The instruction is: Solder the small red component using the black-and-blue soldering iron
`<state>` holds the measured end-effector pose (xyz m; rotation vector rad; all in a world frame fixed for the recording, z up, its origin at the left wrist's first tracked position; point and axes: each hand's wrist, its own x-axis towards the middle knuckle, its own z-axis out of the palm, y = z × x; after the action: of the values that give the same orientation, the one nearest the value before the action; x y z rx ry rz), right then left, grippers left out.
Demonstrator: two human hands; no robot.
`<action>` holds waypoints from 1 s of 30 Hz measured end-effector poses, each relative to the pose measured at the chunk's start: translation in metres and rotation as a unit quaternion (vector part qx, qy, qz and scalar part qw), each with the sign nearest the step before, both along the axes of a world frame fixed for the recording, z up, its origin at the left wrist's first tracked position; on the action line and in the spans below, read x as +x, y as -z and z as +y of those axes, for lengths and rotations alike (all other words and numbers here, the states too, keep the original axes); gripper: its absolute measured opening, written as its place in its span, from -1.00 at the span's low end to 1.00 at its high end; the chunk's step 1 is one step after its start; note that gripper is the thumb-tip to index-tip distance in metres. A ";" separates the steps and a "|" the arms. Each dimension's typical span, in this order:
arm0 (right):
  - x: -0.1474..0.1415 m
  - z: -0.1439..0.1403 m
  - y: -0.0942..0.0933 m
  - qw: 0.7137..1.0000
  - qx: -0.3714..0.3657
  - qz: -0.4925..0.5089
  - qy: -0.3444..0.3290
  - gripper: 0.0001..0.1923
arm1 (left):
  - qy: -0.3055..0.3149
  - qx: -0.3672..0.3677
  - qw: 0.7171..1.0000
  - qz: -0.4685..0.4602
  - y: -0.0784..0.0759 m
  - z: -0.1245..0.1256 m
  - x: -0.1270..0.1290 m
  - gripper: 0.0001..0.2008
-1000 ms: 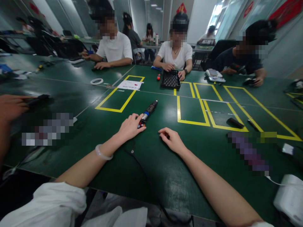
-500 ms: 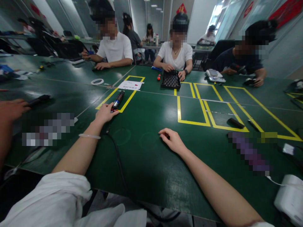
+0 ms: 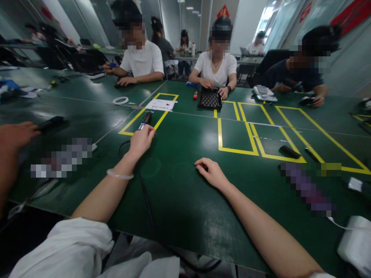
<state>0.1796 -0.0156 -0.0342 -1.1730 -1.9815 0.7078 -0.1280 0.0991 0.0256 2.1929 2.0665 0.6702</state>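
My left hand (image 3: 141, 141) has its fingers clamped on the rear of a black-and-silver corded electric screwdriver (image 3: 145, 120) lying across the yellow tape outline (image 3: 131, 134) on the green counter (image 3: 179, 200), not yet lifted, while my right hand (image 3: 211, 173) rests loosely curled, holding nothing.

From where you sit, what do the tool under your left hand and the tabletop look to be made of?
The corded tool looks like dark plastic with a shiny metal-looking band, judging by the bright glint near the left hand; I cannot be sure. The table looks like a smooth green mat, rubber or vinyl perhaps, semi-gloss: it mirrors the ceiling lights softly. The yellow outlines look like stuck-on tape.
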 end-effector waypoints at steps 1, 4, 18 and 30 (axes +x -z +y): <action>0.000 0.000 0.000 1.000 -0.002 0.004 -0.001 -0.86 | 0.068 -0.035 0.995 -0.070 0.000 -0.007 0.015 -0.67; 0.000 -0.001 0.001 0.999 -0.018 0.037 -0.013 -0.83 | 0.251 -0.150 0.929 -0.226 0.004 -0.036 0.060 -0.65; -0.002 -0.003 -0.007 0.990 -0.071 0.102 -0.063 -0.87 | 0.389 -0.264 0.846 -0.250 0.011 -0.087 0.107 -0.55; -0.002 -0.001 -0.002 0.977 -0.113 0.178 -0.035 -0.75 | 0.375 -0.116 0.911 -0.126 0.014 -0.091 0.104 -0.77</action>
<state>0.1780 -0.0163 -0.0326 -1.0213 -1.6792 1.1199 -0.0235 0.0077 0.0116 2.3339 0.9813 0.5352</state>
